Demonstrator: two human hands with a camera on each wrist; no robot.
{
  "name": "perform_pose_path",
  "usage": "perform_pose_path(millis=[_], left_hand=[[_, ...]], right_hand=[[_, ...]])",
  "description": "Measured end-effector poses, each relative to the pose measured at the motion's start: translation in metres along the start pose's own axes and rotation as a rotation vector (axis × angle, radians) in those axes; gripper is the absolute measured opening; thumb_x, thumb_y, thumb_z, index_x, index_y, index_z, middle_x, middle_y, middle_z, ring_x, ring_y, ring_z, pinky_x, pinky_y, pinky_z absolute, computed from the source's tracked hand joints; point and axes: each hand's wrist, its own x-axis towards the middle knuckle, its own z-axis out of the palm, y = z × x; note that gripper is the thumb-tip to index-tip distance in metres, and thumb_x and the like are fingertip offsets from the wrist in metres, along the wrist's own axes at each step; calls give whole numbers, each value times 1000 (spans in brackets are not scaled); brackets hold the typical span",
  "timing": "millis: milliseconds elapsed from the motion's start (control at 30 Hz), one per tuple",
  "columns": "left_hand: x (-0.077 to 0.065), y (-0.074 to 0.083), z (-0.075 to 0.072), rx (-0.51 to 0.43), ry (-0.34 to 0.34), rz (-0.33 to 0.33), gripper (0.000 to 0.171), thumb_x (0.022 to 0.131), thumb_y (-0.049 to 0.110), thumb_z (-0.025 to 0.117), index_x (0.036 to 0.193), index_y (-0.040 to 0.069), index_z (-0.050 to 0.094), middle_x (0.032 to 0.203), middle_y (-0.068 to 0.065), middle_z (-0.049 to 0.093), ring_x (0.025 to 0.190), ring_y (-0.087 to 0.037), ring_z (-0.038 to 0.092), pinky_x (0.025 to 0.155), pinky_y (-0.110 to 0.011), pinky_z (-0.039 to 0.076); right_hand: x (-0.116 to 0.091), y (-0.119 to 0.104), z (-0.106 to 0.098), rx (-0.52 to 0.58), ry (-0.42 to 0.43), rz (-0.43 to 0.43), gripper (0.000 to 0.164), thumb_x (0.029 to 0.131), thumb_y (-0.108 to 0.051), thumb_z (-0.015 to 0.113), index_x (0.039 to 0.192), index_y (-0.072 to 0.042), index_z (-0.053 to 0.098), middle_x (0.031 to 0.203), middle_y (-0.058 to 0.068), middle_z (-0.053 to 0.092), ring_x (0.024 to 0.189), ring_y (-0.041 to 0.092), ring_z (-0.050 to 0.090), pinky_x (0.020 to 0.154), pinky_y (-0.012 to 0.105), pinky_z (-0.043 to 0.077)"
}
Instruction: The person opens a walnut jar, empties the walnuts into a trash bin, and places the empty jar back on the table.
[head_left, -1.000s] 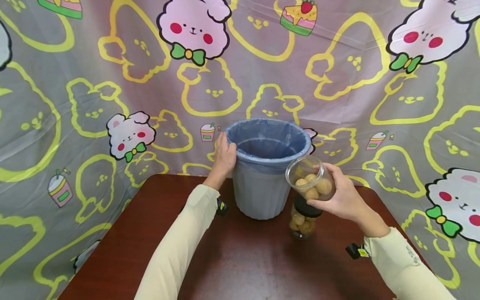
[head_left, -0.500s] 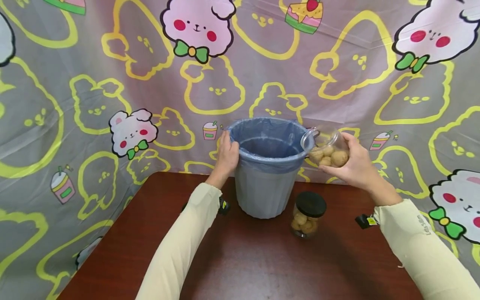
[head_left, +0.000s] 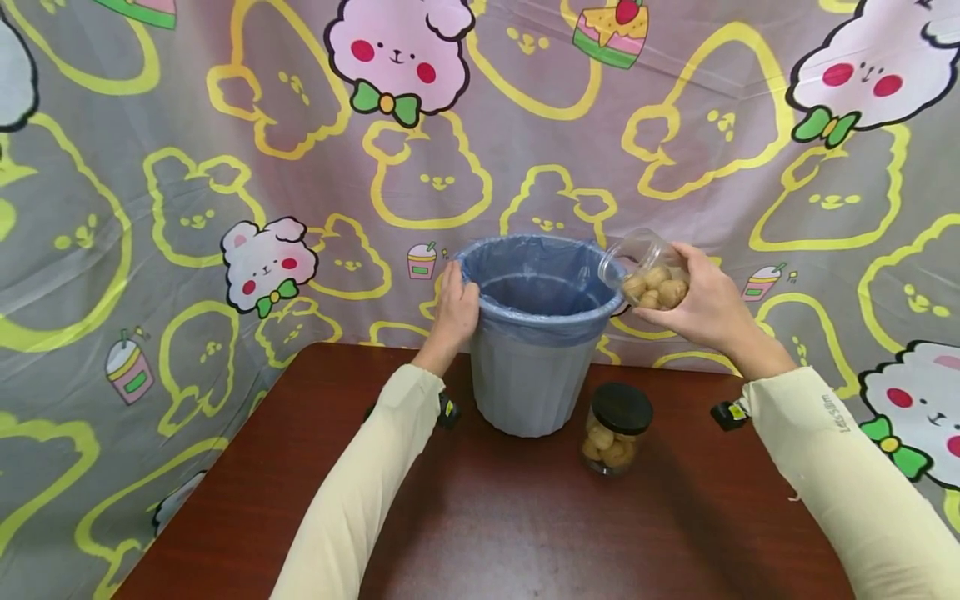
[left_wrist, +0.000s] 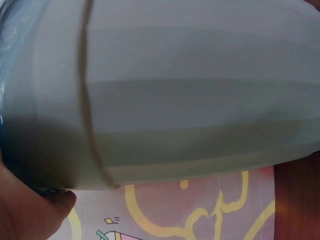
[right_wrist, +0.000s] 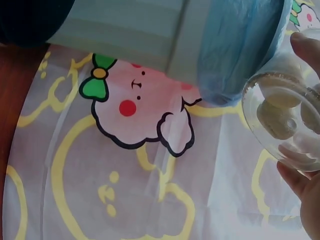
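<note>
A grey trash can (head_left: 525,383) with a blue liner bag (head_left: 551,250) folded over its rim stands on the table. My left hand (head_left: 455,310) grips the rim at its left side; in the left wrist view the thumb (left_wrist: 55,207) lies by the liner's edge. Over the right rim, my right hand (head_left: 705,304) holds a clear plastic jar (head_left: 643,250) without a lid, tilted with its mouth toward the can. Several round tan pieces (head_left: 656,287) sit inside that jar. The right wrist view shows the jar's bottom (right_wrist: 280,117) and fingers around it.
A second clear jar (head_left: 609,446) with a black lid (head_left: 622,408) stands on the dark red table (head_left: 517,517), right of the can, with similar round pieces in it. Patterned cloth (head_left: 300,192) hangs close behind the table.
My right hand has raised the open jar from above the lidded jar to the can's right rim, tipping it further. The left hand stays on the rim.
</note>
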Motion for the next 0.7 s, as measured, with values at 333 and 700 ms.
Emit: perform_pose_path(millis=[333,700], left_hand=[[1,-3,-1,14,-14,25,66,88,20,30,148,-6,18,155,-19,13,142,-28,11,113,-34,9],[1,-4,-3,26,-38,19,66,91,22,30,149,-4,16,155,-19,11,142,-25,9,113,-35,9]], right_hand=[[19,9,0,-95,10,-117,103,52,-27,92,134,7,39,119,26,52,103,42,51,85,58,41],[33,9,-3,-188,-53,-164,104,53,-23,92,135,9,38,126,31,48,112,46,46,90,60,39]])
